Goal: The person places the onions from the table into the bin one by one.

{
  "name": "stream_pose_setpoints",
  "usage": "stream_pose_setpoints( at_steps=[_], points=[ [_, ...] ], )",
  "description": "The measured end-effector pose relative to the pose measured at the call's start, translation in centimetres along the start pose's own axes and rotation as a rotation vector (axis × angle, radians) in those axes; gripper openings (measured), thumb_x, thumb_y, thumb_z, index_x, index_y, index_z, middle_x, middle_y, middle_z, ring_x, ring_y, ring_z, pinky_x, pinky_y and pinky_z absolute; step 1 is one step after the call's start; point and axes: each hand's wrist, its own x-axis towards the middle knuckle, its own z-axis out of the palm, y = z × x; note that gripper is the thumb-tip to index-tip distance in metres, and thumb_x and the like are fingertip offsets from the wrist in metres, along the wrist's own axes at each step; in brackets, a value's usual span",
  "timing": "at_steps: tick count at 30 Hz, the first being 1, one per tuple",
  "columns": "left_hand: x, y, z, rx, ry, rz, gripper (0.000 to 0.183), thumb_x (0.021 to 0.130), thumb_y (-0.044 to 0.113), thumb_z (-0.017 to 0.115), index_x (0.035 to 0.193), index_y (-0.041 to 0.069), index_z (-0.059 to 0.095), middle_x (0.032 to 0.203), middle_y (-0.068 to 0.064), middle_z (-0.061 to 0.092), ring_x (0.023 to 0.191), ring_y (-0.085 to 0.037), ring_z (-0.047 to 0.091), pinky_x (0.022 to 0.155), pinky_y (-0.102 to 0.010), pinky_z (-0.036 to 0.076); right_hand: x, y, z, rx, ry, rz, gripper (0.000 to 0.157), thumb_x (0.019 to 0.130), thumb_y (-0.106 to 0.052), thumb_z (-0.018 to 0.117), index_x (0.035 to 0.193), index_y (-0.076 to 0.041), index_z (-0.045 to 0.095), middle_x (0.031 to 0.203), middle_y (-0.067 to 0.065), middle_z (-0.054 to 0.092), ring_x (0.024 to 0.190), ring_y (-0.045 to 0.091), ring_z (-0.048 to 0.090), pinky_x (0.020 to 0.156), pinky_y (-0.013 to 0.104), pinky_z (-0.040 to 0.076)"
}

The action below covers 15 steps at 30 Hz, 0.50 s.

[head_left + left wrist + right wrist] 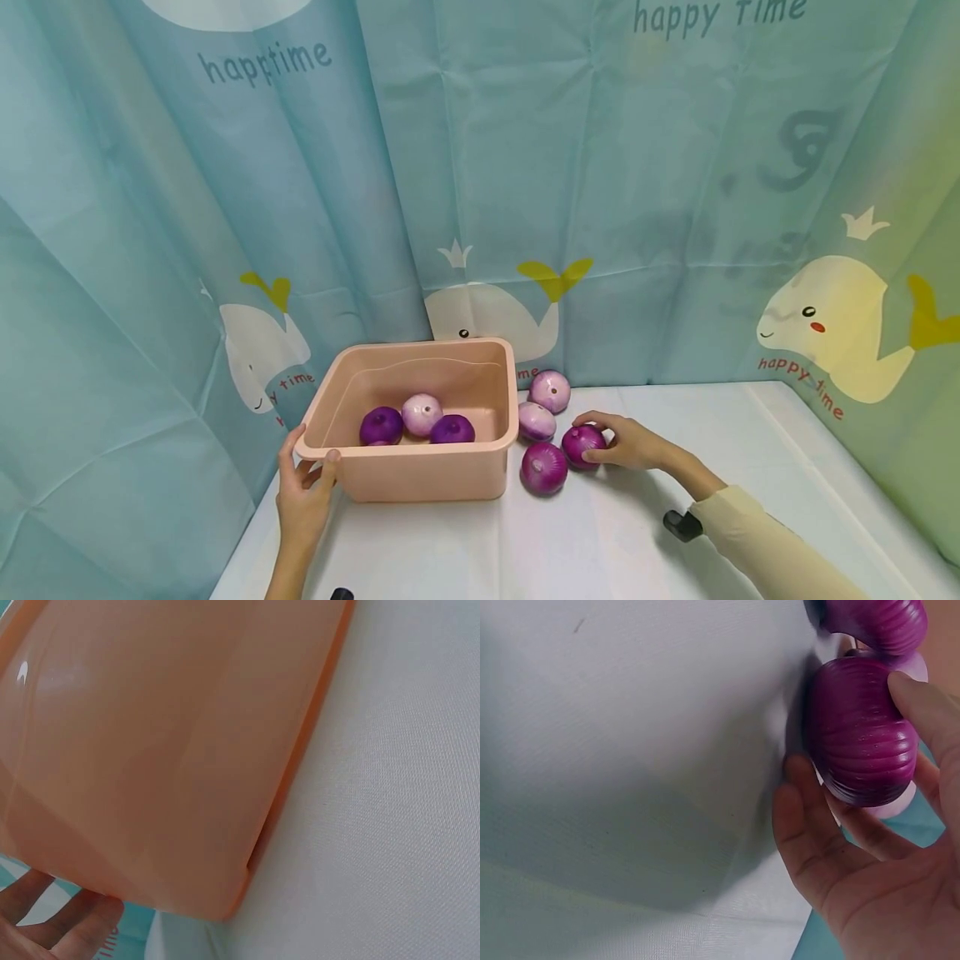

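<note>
A pink plastic bin [427, 475] stands on the white table, with several onions inside: two dark purple ones and a pale one [422, 414] show plainly. My left hand [303, 500] holds the bin's front left corner, thumb at the front rim and fingers along the left side. To the right of the bin, my right hand [626, 442] grips a purple onion [583, 446] between thumb and fingers. In the right wrist view the thumb lies on this onion [862, 735] and the fingers curl near its other side.
Beside the bin's right wall lie another purple onion [543, 468] and two pale onions, one [537, 422] close to the bin and one [550, 392] farther back. A blue curtain [637, 208] with whale prints hangs behind and beside the white table [420, 550].
</note>
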Motion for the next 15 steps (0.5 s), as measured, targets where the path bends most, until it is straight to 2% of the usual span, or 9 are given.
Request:
stream_pose_setpoints(
  at_steps=[10,13,15],
  points=[
    [0.02,-0.19,-0.13,-0.007,-0.006,-0.003,0.068,0.103,0.027,0.065,0.16,0.027,0.028,0.157,-0.021,0.042,0.098,0.012,0.054,0.074,-0.005,0.048,0.08,0.46,0.12,-0.012,-0.006,-0.008,0.047,0.094,-0.02,0.076,0.135,-0.006,0.056,0.115,0.015,0.063,0.074,0.013,0.065,0.069,0.026,0.054],
    [0.06,-0.23,-0.04,0.002,-0.005,-0.009,0.068,0.103,0.027,0.065,0.16,0.028,0.028,0.156,-0.02,0.043,0.099,0.008,0.055,0.074,-0.005,0.049,0.06,0.33,0.12,-0.011,-0.003,-0.005,0.047,0.094,-0.019,0.077,0.134,-0.006,0.057,0.116,0.017,0.063,0.074,0.014,0.065,0.069,0.026,0.054],
    [0.09,-0.18,0.04,0.006,-0.005,-0.014,0.069,0.103,0.028,0.065,0.16,0.029,0.028,0.157,-0.02,0.043,0.102,0.001,0.056,0.074,-0.005,0.049,0.1,0.2,0.09,-0.016,0.006,-0.005,0.047,0.093,-0.019,0.078,0.133,-0.006,0.058,0.116,0.018,0.064,0.074,0.014,0.065,0.069,0.026,0.054]
  ],
)
